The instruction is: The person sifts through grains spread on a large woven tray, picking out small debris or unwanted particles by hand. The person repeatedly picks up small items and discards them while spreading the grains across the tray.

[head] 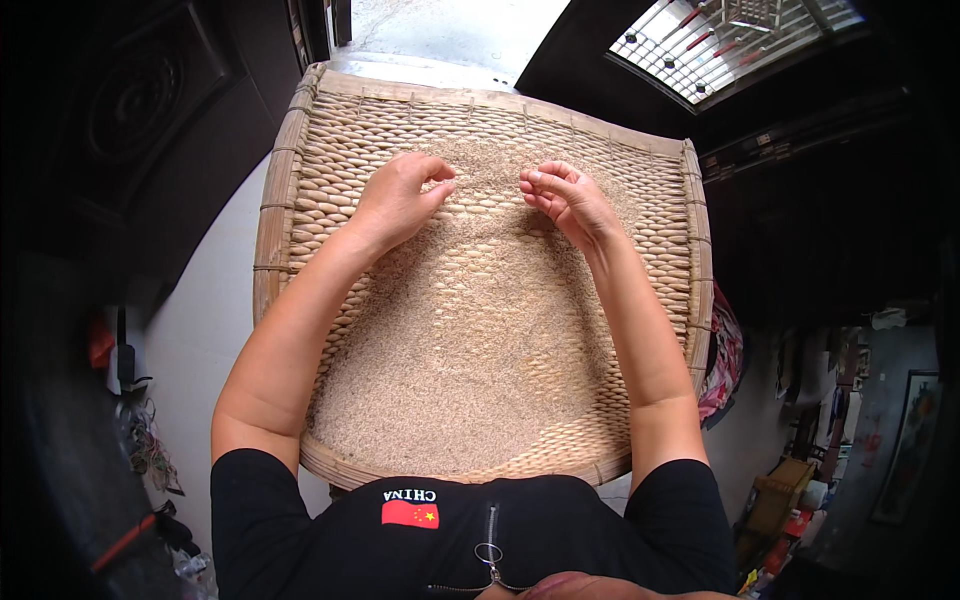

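A large woven winnowing basket with a bamboo rim lies before me. Small light-brown grains or seeds cover much of its weave, thickest toward my body. Over the far left part of the grain hovers my left hand, fingers curled and a small gap between thumb and forefinger; nothing shows in it. To its right, my right hand is bent with the thumb against the fingertips. Whether a tiny grain is pinched there is too small to tell. Both hands seem just above the basket's surface.
Dark door panels flank a bright doorway beyond the basket. A patterned cloth sits beside the right rim. Tangled cords lie at the left on the pale floor. A wooden piece and boxes stand at lower right.
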